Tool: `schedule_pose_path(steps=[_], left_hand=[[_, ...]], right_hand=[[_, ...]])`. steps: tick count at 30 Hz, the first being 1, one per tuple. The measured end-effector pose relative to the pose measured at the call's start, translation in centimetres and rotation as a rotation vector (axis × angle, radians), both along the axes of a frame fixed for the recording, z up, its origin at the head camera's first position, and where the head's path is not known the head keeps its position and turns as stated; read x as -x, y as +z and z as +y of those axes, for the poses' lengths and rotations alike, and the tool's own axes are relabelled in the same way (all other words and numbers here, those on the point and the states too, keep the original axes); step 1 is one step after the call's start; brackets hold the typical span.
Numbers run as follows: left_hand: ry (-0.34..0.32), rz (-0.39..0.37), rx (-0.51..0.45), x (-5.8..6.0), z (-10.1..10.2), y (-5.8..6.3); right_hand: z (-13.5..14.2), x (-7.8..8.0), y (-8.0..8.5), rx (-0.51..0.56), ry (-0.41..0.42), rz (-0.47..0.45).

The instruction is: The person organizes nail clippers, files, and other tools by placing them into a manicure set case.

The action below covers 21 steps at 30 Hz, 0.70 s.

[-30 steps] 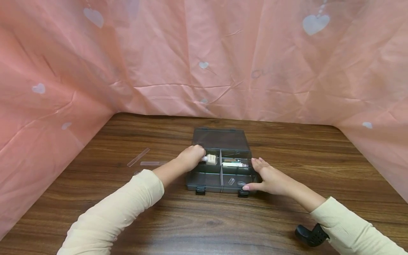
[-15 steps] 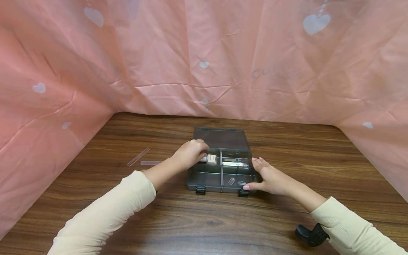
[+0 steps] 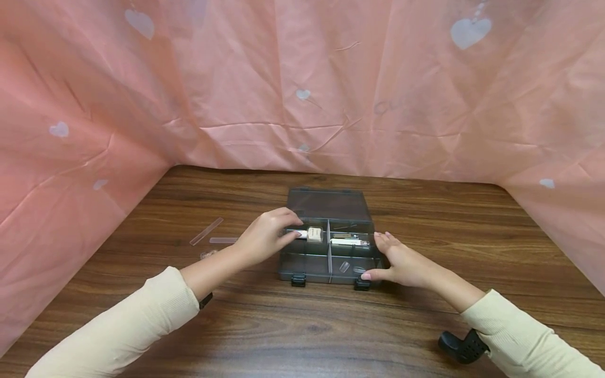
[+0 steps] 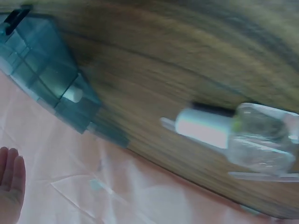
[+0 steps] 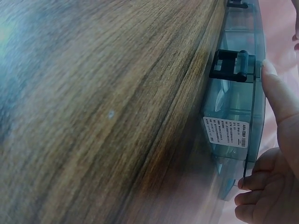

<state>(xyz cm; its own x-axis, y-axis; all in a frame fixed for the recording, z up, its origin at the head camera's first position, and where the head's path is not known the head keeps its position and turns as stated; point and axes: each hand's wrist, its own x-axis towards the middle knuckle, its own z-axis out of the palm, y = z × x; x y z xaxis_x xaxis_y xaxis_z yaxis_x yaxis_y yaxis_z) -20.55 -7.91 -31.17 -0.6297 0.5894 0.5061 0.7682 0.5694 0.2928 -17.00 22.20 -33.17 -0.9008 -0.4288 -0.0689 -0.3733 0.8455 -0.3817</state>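
A dark see-through storage box (image 3: 304, 268) with dividers stands with its lid (image 3: 328, 205) laid back. In its left middle compartment lies a nail polish bottle (image 3: 314, 234), beige with a white cap. My left hand (image 3: 264, 236) hovers at the box's left side, fingers extended over the cap end; its wrist view shows the hand (image 4: 10, 182) with nothing in it. With my right hand (image 3: 402, 265) I hold the box's right front corner, thumb on the front rim by a latch (image 5: 229, 65) and fingers along the right wall.
Nail clippers (image 3: 350, 242) lie in the right middle compartment, clear nail tips (image 3: 344, 267) in front of them. Left of the box are clear strips (image 3: 206, 231) and a clear white-capped bottle (image 4: 261, 140). A black strapped device (image 3: 463, 346) sits by the right sleeve.
My left hand has drawn back leftward and its fingers have straightened off the nail polish bottle, whose cap now shows. The right hand stays on the box.
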Motion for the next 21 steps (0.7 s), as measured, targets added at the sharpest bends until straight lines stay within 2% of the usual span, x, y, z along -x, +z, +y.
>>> schedule_pose_path(steps=[7, 15, 21], left_hand=[[0.057, 0.043, -0.058, -0.5, -2.3, -1.2], [0.097, -0.018, -0.114, -1.0, -4.9, -2.7], [0.097, -0.006, -0.178, -1.4, -6.5, -4.0]], right_hand=[[0.0, 0.1, 0.0, 0.0, 0.001, 0.001], [0.1, 0.2, 0.0, 0.001, 0.003, -0.004], [0.1, 0.2, 0.0, 0.003, -0.002, -0.011]])
